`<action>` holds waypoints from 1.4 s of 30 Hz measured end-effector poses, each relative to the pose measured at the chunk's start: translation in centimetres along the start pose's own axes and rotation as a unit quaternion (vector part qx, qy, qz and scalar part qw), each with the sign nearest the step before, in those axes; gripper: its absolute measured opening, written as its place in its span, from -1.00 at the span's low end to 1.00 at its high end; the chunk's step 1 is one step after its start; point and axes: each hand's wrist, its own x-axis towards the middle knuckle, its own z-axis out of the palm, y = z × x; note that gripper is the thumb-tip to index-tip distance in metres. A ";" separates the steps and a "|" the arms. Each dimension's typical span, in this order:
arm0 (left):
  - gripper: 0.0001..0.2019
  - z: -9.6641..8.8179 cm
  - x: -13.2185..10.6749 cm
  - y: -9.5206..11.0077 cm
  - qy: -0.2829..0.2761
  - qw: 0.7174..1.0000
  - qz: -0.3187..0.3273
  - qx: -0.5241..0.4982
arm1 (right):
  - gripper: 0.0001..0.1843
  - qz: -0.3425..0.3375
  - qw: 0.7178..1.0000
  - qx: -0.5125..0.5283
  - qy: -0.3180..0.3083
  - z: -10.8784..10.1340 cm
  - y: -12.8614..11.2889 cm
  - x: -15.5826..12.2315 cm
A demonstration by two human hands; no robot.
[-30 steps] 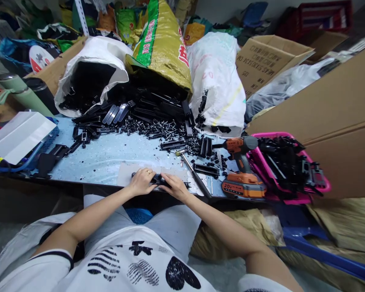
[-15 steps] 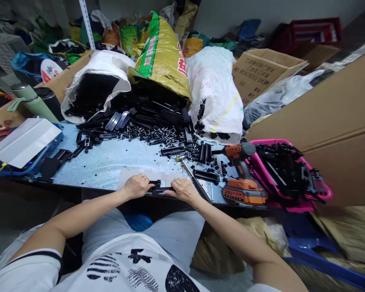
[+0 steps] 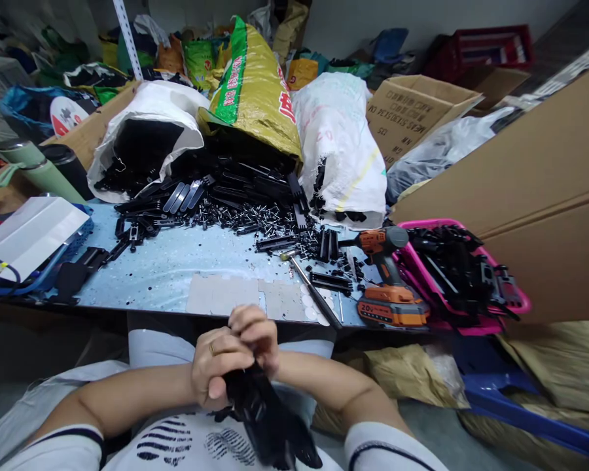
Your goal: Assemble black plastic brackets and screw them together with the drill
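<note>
My left hand (image 3: 218, 366) and my right hand (image 3: 255, 333) are pulled in close to my chest, below the table's front edge. Both are closed around the top of a long black plastic part (image 3: 269, 418), which points down and to the right over my lap. A ring shows on my left hand. On the pale blue table (image 3: 167, 261) two grey cardboard pads (image 3: 223, 294) lie bare where the part lay before. A hammer (image 3: 307, 281) rests just right of the pads.
An orange cordless drill (image 3: 385, 275) stands by a pink basket (image 3: 471, 324) full of black parts. Heaps of black parts and screws (image 3: 235, 196) spill from white and yellow sacks (image 3: 260, 85) at the back. Cardboard (image 3: 530, 176) rises on the right; a blue tray (image 3: 34, 229) sits left.
Both hands have lifted the black part off the cardboard pads and drawn it back towards my body. It now hangs upright over my lap instead of lying flat on the table.
</note>
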 end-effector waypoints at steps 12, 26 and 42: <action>-0.36 -4.6 1.5 -24.0 -0.288 0.799 -0.166 0.501 | -0.43 0.085 0.789 -0.543 -0.275 -17.2 17.8 10.0; -0.77 5.9 13.2 -31.1 -0.292 0.823 -0.265 0.408 | -0.37 0.367 0.923 -0.099 -0.062 -20.8 16.3 10.0; -0.70 -5.1 1.4 -22.9 -0.125 0.844 -0.424 0.306 | -0.44 0.300 0.952 -0.037 -0.051 -13.4 12.3 0.4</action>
